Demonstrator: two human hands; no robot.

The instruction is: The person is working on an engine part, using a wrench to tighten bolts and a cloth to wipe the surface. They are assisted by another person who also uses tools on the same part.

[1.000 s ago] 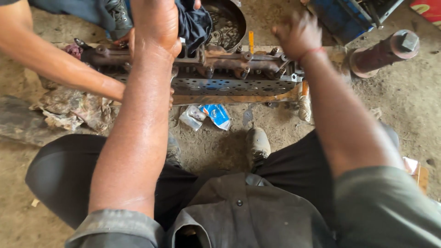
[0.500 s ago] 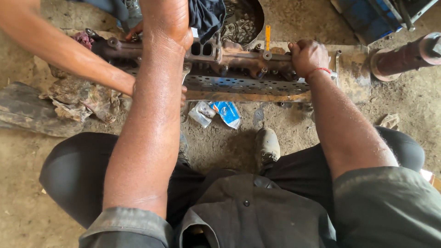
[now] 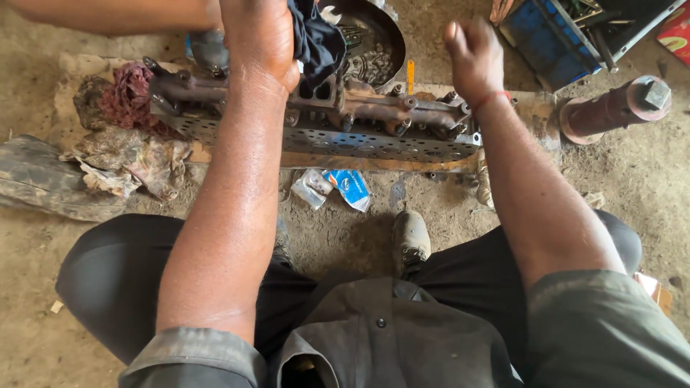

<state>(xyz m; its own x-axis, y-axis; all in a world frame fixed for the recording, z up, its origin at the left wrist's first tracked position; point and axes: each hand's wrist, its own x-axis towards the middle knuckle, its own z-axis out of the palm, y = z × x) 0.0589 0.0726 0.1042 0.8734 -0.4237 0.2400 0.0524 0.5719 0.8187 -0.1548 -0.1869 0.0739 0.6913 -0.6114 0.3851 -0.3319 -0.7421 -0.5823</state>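
A: State the items at the left.

B: Rags (image 3: 122,136) lie on the dirt at the left end of the cylinder head (image 3: 323,126). A co-worker's arm (image 3: 108,13) crosses the top edge above them.

A: Left hand?

B: The left hand (image 3: 259,39) is closed on a dark cloth (image 3: 315,36), held over the head's upper side.

A: Centre?

B: The head lies lengthwise in front of the knees. A pan (image 3: 370,43) of parts sits behind it; 1 blue packet (image 3: 347,188) lies in front.

A: Right hand?

B: The right hand (image 3: 473,54) hovers above the head's right end, fingers loosely curled, gripping nothing. A blue toolbox (image 3: 553,36) and a rusty cylinder (image 3: 611,108) lie further right.
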